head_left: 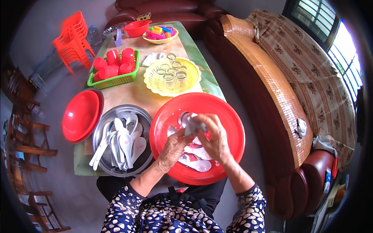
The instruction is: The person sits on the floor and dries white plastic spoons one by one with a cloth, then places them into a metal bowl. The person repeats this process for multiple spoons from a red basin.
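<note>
My left hand [173,148] and my right hand [213,139] meet above a large red basin [235,136], both closed. Between their fingers is a small greyish-white piece [193,127], partly covered; it could be a cloth or a spoon's bowl. White spoons [197,165] lie in the basin under my hands, some wet with suds. Left of it, touching or nearly so, stands a grey metal basin [145,116] heaped with several white spoons [125,141], their handles pointing various ways.
Red bowls [81,116] overhang the table's left edge. Farther back are a green basket [116,80] of red cups, a yellow scalloped tray [173,89] with clear glass rings, and a bowl of toy bricks [161,33]. A long sofa [268,77] stands right; red chairs [74,40] are stacked left.
</note>
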`<state>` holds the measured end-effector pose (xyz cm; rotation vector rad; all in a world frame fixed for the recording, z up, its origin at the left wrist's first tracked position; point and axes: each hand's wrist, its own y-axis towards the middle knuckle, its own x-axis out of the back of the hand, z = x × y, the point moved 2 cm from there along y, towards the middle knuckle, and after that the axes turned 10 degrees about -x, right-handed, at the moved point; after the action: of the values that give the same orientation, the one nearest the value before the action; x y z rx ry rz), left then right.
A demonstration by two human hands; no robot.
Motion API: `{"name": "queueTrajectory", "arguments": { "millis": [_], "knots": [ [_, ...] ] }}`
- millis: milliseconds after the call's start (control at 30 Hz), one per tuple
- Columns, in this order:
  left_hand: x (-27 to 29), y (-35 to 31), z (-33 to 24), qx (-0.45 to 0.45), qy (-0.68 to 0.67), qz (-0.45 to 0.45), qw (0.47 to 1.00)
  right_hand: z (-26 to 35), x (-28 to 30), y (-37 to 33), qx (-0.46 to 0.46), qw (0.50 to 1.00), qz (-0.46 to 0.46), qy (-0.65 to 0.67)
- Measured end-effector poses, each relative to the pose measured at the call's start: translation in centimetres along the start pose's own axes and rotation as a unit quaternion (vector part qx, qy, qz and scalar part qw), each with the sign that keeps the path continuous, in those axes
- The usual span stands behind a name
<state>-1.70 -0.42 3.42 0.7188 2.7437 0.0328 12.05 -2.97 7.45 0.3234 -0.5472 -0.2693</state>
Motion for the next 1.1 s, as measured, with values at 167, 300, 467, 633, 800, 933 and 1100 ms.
{"name": "queueTrajectory", "arguments": {
  "millis": [167,300,467,633,800,933,1100],
  "knots": [
    [0.5,-0.2,0.7,-0.013,0.011,0.032,0.999,-1.1,0.2,-0.4,-0.02,0.999,-0.03,-0.002],
    [0.1,0.4,0.2,0.027,-0.115,-0.084,0.989,-3.9,1.1,1.6,-0.075,0.988,0.015,-0.132],
    [1.6,0.8,1.6,0.163,-0.268,-0.048,0.948,-6.7,-0.3,1.3,-0.114,0.94,0.146,-0.285],
    [3.1,0.9,2.6,0.208,-0.421,0.009,0.883,-6.1,0.3,1.5,-0.107,0.975,0.14,-0.134],
    [2.4,1.2,2.4,0.174,-0.302,-0.065,0.935,-2.2,-0.9,1.3,-0.097,0.984,-0.012,0.149],
    [1.7,1.0,2.0,0.151,-0.332,0.014,0.931,-1.0,-3.2,0.5,-0.107,0.988,-0.071,0.087],
    [0.9,0.9,1.6,0.116,-0.323,0.018,0.939,-0.6,-4.2,0.3,-0.049,0.995,-0.077,0.042]
  ]
}}
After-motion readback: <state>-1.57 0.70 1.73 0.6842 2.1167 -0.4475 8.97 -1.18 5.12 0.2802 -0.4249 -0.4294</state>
